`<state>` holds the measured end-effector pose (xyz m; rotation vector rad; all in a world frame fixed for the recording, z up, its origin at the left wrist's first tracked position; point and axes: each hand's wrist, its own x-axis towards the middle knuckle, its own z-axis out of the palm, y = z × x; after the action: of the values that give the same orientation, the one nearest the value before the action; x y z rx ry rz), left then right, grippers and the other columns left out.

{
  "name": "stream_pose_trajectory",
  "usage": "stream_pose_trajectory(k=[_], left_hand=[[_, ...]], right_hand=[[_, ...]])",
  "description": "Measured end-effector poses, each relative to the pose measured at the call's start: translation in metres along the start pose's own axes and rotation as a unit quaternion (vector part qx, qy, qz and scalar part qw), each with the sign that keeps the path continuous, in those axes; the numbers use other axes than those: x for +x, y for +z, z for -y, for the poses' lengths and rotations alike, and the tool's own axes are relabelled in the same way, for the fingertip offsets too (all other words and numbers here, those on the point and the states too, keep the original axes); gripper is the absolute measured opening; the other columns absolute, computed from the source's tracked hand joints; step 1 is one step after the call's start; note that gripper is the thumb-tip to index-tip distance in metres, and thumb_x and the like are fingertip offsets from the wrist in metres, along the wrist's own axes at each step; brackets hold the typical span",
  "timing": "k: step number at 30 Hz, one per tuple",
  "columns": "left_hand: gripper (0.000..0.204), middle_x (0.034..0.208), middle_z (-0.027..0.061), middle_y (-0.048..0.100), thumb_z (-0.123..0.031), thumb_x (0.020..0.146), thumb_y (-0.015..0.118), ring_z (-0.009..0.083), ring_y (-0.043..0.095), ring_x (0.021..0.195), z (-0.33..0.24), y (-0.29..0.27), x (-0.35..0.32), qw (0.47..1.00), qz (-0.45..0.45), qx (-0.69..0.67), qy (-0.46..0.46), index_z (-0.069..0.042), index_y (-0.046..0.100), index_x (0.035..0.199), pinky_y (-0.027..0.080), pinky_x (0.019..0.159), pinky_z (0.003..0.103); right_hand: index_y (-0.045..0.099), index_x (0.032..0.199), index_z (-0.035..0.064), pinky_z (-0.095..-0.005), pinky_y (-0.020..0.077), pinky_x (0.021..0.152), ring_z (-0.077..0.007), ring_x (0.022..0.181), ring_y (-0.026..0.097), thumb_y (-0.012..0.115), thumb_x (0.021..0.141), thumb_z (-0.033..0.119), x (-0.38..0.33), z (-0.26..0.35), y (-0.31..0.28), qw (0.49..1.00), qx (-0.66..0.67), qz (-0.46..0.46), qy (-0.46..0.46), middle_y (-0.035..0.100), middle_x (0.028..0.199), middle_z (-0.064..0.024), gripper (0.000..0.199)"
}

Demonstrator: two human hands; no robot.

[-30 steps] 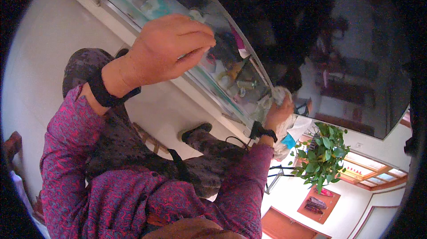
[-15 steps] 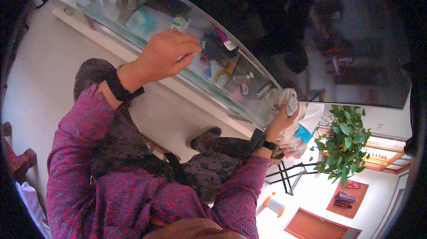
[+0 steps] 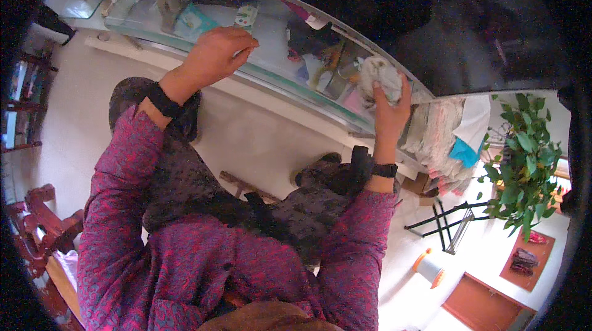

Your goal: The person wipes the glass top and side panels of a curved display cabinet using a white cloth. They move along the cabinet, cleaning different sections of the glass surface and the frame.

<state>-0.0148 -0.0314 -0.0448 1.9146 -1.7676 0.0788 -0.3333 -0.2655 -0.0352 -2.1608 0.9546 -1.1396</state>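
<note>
My right hand (image 3: 393, 109) grips a bunched, off-white cloth (image 3: 381, 75) against the right part of a long glass-topped cabinet (image 3: 265, 87). The thumb lies over the near side of the cloth and the fingers wrap its right side. My left hand (image 3: 219, 53) is over the near edge of the glass, left of the middle. Its fingers are curled in close to the thumb, and nothing shows in them. Through the glass I see a turquoise packet (image 3: 196, 21), a small white card (image 3: 245, 15) and several small items beside the cloth.
A large dark screen (image 3: 475, 35) stands behind the glass. To the right hang pale fabrics (image 3: 438, 130) near a leafy plant (image 3: 527, 140). A black folding stand (image 3: 447, 226) and a white spool with orange ends (image 3: 430, 267) are farther right. Reddish wooden furniture (image 3: 46, 220) stands at left.
The cloth in my right hand has moved up and slightly left over the glass, away from the hanging fabrics. My left hand has shifted a little left and up. The whole view has also turned slightly.
</note>
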Motion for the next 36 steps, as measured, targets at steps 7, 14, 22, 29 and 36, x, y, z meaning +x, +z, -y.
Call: stream_pose_trajectory(k=[7, 14, 22, 29, 36], left_hand=[[0.069, 0.144, 0.0171, 0.055, -0.020, 0.084, 0.077, 0.0377, 0.053, 0.131, -0.062, 0.027, -0.018, 0.992, 0.006, -0.120, 0.038, -0.013, 0.050, 0.147, 0.048, 0.106, 0.043], [0.115, 0.164, 0.0233, 0.021, -0.024, 0.069, 0.089, 0.0479, 0.029, 0.148, -0.133, 0.111, 0.012, 0.992, -0.010, -0.125, 0.023, -0.015, 0.021, 0.161, 0.035, 0.114, 0.060], [0.108, 0.165, 0.0175, 0.026, -0.021, 0.071, 0.085, 0.0467, 0.029, 0.149, -0.150, 0.142, 0.039, 0.999, -0.025, -0.014, 0.021, -0.016, 0.025, 0.161, 0.032, 0.118, 0.056], [0.096, 0.158, 0.0124, 0.040, -0.021, 0.071, 0.084, 0.0445, 0.039, 0.142, -0.141, 0.144, 0.045, 0.998, 0.001, -0.011, 0.061, -0.019, 0.038, 0.155, 0.038, 0.113, 0.056], [0.075, 0.138, 0.0061, 0.056, -0.016, 0.064, 0.087, 0.0356, 0.051, 0.130, -0.135, 0.151, 0.058, 0.998, 0.016, -0.023, 0.050, -0.020, 0.059, 0.133, 0.047, 0.103, 0.052]], right_hand=[[0.056, 0.142, 0.0148, -0.0442, 0.0464, 0.106, -0.0388, 0.126, 0.057, 0.082, 0.080, 0.019, -0.054, 0.014, 0.042, 0.985, -0.093, 0.128, -0.066, 0.063, 0.134, -0.0196, 0.068], [0.026, 0.159, 0.0086, -0.0502, 0.0489, 0.096, -0.0444, 0.113, 0.056, 0.082, 0.073, 0.012, -0.073, 0.020, 0.077, 0.980, -0.120, 0.134, -0.089, 0.061, 0.123, -0.0238, 0.102], [0.000, 0.162, 0.0020, -0.0497, 0.0430, 0.109, -0.0500, 0.130, 0.050, 0.078, 0.078, 0.009, -0.067, -0.005, 0.079, 0.983, 0.124, 0.126, 0.052, 0.049, 0.145, -0.0328, 0.115], [-0.004, 0.162, 0.0019, -0.0465, 0.0398, 0.115, -0.0460, 0.142, 0.042, 0.077, 0.078, 0.011, -0.074, -0.009, 0.062, 0.935, 0.290, 0.163, 0.120, 0.039, 0.154, -0.0335, 0.117], [0.031, 0.155, -0.0032, -0.0515, 0.0479, 0.105, -0.0492, 0.123, 0.056, 0.070, 0.089, 0.026, -0.075, -0.004, 0.034, 0.981, -0.092, 0.160, 0.059, 0.049, 0.141, -0.0363, 0.083]])
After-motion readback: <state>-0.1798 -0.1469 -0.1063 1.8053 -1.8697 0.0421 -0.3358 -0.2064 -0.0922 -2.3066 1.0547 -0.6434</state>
